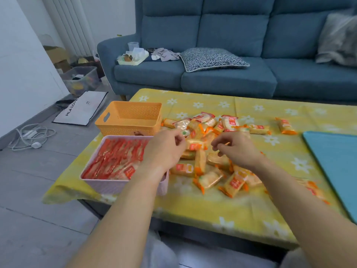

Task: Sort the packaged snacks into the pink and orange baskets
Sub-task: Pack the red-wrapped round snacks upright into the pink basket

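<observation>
A pile of snack packs (210, 167), orange-edged and red-edged, lies mid-table on the yellow flowered cloth. The pink basket (116, 185) at the near left corner holds several red-edged packs. Behind it stands the orange basket (129, 130), its visible floor bare. My left hand (166, 147) hovers at the pile's left side, fingers curled against the end of an orange pack (194, 146); whether it grips the pack is unclear. My right hand (237, 149) is over the pile's middle, thumb and forefinger pinching the edge of an orange pack (226, 143).
A teal mat (336, 163) covers the table's right part. Stray packs lie at the far right (286, 126) and near right (314, 190). A blue sofa (231, 78) stands behind the table. On the floor to the left lie cables (31, 136) and a bag (83, 107).
</observation>
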### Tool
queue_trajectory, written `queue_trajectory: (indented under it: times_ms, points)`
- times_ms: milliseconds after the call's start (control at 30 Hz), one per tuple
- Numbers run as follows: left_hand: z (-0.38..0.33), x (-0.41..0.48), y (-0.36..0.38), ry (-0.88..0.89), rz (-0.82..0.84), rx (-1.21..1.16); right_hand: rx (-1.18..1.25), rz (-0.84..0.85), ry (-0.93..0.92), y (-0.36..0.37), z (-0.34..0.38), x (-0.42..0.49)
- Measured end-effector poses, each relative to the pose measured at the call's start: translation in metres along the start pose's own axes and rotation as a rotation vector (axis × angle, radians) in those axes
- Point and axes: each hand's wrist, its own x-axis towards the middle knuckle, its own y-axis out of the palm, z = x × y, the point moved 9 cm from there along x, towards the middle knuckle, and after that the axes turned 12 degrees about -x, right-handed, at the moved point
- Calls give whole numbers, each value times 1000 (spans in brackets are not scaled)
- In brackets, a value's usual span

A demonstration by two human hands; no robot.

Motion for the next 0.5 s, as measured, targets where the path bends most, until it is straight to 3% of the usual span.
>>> queue_trajectory:
  times_ms: [133,300,500]
  points:
    - [-44,9,98,68,256,0,-21,-134,238,-52,-87,-7]
    - [-71,10,199,101,522,118,-264,89,377,-68,-156,-21]
    - [-68,20,253,-10,619,333,-264,337,268,-30,-168,-31]
